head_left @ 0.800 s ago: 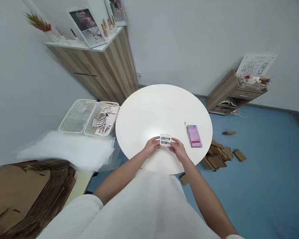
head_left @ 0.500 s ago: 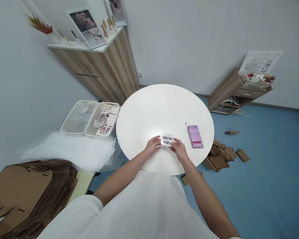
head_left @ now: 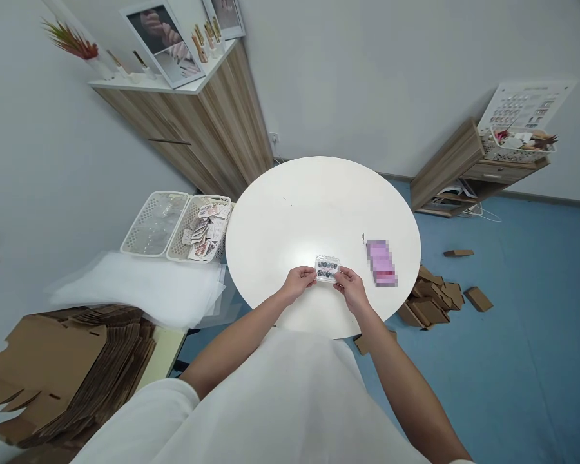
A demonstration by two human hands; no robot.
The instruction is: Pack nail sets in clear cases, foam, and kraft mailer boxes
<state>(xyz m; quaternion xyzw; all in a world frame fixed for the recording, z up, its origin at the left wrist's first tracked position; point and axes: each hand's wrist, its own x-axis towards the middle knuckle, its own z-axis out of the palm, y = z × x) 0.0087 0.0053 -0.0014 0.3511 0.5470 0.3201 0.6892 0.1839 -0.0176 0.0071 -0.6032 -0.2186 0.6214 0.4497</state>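
Note:
A small clear box (head_left: 327, 268) with two rows of dark and pale oval pieces is held over the near half of the round white table (head_left: 314, 193). My left hand (head_left: 299, 282) pinches its left edge between thumb and fingers. On the other side, my right hand (head_left: 352, 288) grips the box's lower right corner. A pixelated pink and purple item (head_left: 381, 263) lies on the table to the right of my right hand.
White baskets (head_left: 155, 223) (head_left: 200, 229), one with cards, stand left of the table. Translucent sheets (head_left: 140, 287) and stacked flat cardboard (head_left: 62, 361) lie nearer. Small cardboard boxes (head_left: 430, 299) are on the floor at right. Wooden cabinets (head_left: 227, 116) (head_left: 444, 161) stand behind.
My left hand has closed on the left edge of the clear box, where its fingers were spread beside it. The camera view has shifted slightly.

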